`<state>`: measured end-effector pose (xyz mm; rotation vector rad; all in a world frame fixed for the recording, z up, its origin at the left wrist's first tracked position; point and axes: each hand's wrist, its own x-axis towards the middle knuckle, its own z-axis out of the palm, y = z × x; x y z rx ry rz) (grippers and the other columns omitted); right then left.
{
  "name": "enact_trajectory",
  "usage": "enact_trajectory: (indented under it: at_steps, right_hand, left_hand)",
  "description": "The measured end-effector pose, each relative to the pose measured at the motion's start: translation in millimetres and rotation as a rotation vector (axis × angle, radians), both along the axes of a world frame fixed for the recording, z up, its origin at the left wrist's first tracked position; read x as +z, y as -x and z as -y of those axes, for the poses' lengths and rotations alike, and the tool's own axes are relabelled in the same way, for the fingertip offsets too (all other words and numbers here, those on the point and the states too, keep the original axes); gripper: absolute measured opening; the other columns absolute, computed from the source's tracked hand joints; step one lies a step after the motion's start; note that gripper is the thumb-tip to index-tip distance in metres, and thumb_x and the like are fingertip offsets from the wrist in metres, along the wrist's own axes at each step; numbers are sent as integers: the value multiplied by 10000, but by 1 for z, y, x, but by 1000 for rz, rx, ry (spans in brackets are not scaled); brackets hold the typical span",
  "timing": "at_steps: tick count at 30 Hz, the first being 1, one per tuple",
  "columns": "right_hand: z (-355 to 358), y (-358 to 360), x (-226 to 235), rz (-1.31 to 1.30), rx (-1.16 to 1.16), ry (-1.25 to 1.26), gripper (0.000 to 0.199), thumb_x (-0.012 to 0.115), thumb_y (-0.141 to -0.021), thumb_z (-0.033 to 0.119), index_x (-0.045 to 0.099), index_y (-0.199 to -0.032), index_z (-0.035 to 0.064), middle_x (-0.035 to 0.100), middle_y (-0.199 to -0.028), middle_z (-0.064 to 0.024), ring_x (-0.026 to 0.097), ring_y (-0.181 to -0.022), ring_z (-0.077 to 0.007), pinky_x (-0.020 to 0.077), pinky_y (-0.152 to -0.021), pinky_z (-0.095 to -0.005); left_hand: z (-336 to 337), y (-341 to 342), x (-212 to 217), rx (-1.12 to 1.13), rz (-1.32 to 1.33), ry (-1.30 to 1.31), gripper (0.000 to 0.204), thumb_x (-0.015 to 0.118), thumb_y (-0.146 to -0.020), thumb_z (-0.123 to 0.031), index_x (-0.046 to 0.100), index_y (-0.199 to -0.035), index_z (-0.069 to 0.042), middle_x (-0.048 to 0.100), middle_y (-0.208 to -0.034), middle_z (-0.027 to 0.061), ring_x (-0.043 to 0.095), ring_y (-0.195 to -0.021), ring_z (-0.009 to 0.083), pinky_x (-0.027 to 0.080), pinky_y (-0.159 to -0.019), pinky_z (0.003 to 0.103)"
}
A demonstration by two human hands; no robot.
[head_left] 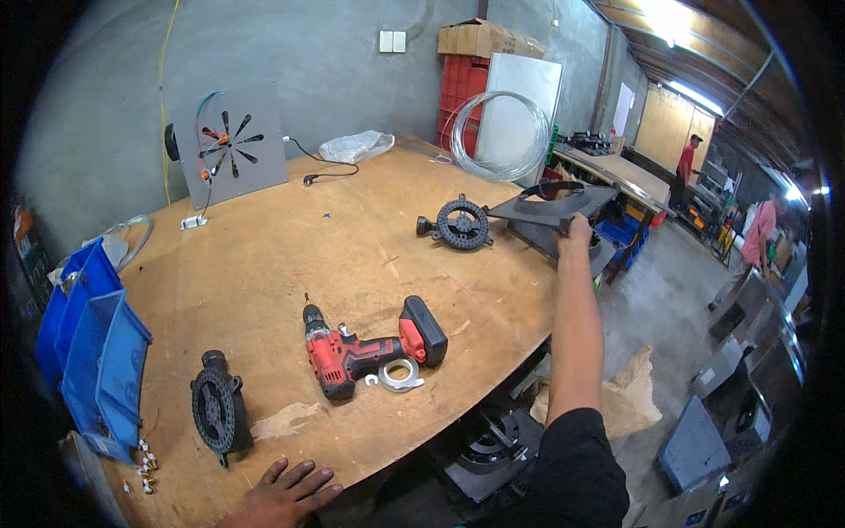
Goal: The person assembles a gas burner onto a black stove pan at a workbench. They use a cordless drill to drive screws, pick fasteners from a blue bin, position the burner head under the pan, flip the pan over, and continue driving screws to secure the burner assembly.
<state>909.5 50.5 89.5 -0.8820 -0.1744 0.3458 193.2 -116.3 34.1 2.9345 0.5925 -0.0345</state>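
My right hand (576, 231), arm stretched out, grips the near edge of a dark square metal plate (537, 211) with a large round opening. The plate is tilted above another dark plate (598, 253) at the table's right edge. Left of it lies a black cast burner ring (463, 224) with a short pipe. My left hand (286, 495) rests flat on the front edge of the table, fingers spread, holding nothing. A second black burner ring (217, 407) lies just beyond it. Mid-table is a red and black cordless drill (348, 352), with a roll of tape (400, 374) beside it.
Blue bins (104, 370) and small white-tipped parts (147, 466) line the left side of the wooden table (264, 255). A grey panel (238, 145) with wires leans on the wall. Coiled wire (502, 136) stands at the back. Two people (687, 167) are far off right.
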Motion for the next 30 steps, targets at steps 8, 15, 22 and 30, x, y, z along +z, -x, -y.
enact_trajectory:
  at_steps: [8,15,22,30]
  right_hand:
    - [110,97,29,346,36,-239,202,516,-679,32,514,-881,19,539,-864,-86,568,-774,-249,503,-692,-365]
    - [216,302,-13,173,175,-592,521,504,-602,34,544,-1119,-19,595,-1053,-128,588,-989,-299,495,-899,-414]
    - [275,431,-32,8,495,-753,673,497,-551,145,534,-1197,-38,602,-1127,-190,584,-1051,-372,476,-962,-461]
    - [253,481,4,551,822,-555,719,552,-579,21,462,-1286,-78,623,-1094,-269,616,-1030,-380,469,-969,-463]
  left_hand:
    - [-7,7,-11,-74,-88,-87,745,667,-755,-248,371,-1439,-212,369,-1484,85,323,-1376,322,245,-1109,564]
    - [-6,7,5,-62,225,56,668,625,-842,-345,382,-1419,-110,400,-1430,196,357,-1348,364,283,-1097,526]
    - [-21,11,167,256,1005,-54,749,644,-859,-456,367,-1404,-22,469,-1359,227,504,-1216,333,389,-1030,420]
    - [5,75,220,348,1473,575,424,649,-895,-414,649,-945,7,639,-755,57,583,-619,103,480,-534,273]
